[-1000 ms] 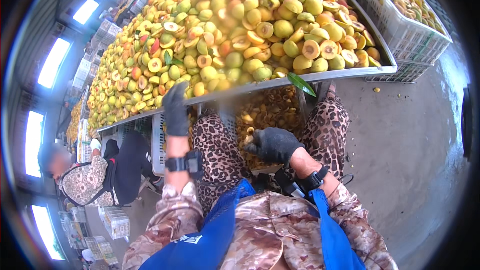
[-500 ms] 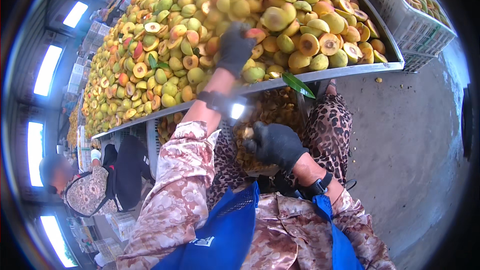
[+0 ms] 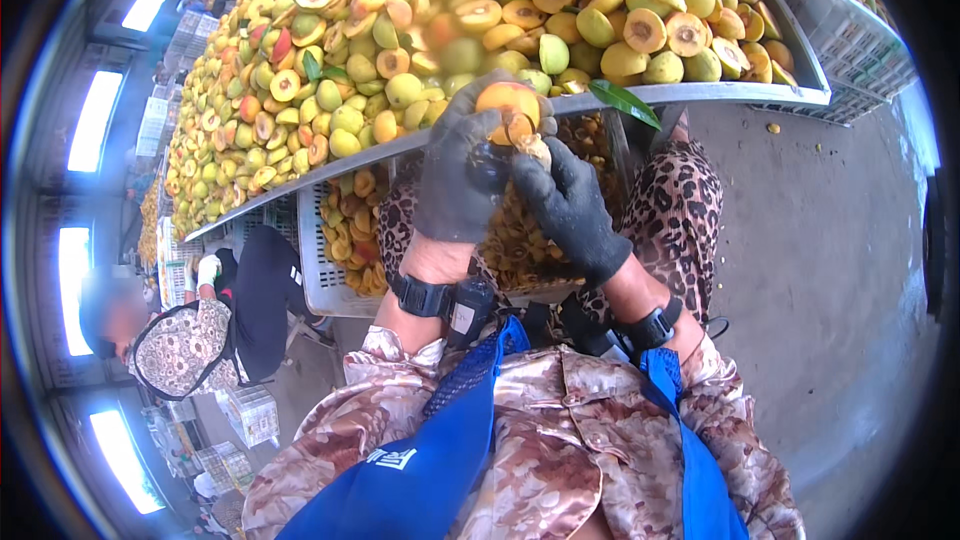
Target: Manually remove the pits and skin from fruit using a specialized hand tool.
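My left hand [image 3: 452,180], in a dark glove, holds a cut peach [image 3: 508,100] with its orange flesh turned up, just above the near rim of the fruit table. My right hand [image 3: 575,208], gloved likewise, is closed in a pinch at the peach's near side. Between its thumb and fingers shows a small pale brown piece [image 3: 534,150], whose kind I cannot make out. Beyond the hands spreads a large heap of halved yellow-green peaches [image 3: 345,120] on a metal-rimmed table [image 3: 720,92]. Below the hands, between my knees, sits a container of peach pieces [image 3: 535,255], partly hidden.
A white crate [image 3: 318,275] with peach pieces stands under the table at left. White stacked crates [image 3: 850,50] rise at the far right. A green leaf [image 3: 625,103] lies over the table rim. At left another person [image 3: 190,345] sits bent by the table.
My left hand has drawn back from the heap toward me with a cut peach in it. My right hand has risen to meet it, and the two now work together.
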Demonstrator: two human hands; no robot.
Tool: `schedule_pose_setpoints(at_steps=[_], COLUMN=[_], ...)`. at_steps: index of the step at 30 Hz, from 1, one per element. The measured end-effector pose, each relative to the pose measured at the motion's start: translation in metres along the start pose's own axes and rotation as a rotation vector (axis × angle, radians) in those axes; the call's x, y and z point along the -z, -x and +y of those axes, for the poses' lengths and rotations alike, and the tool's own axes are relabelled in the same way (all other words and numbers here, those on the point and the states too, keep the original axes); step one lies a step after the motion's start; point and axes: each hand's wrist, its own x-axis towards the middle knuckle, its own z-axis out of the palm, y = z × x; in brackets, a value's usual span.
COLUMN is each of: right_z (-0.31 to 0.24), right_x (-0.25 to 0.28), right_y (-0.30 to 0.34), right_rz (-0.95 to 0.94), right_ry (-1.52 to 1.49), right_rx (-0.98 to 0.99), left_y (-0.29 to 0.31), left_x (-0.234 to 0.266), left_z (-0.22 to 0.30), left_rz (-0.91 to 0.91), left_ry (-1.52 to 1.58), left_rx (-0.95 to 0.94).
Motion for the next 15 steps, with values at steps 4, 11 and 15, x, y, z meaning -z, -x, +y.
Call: schedule_pose_setpoints(at_steps=[4,11,15], right_z=[0.007,-0.001,0.003], right_x=[0.001,0.0,0.004], right_y=[0.0,0.002,0.0], right_rz=[-0.001,0.007,-0.039], right_ry=[0.023,-0.124,-0.046], right_rx=[-0.042,0.002,0.013], left_y=[0.005,0.005,0.005], left_x=[-0.012,-0.025,-0.025], left_z=[0.001,-0.004,-0.01], left_rz=[0.043,0.187,0.203], left_ry=[-0.106,0.163,0.023], left_rx=[0.022,0.148,0.147])
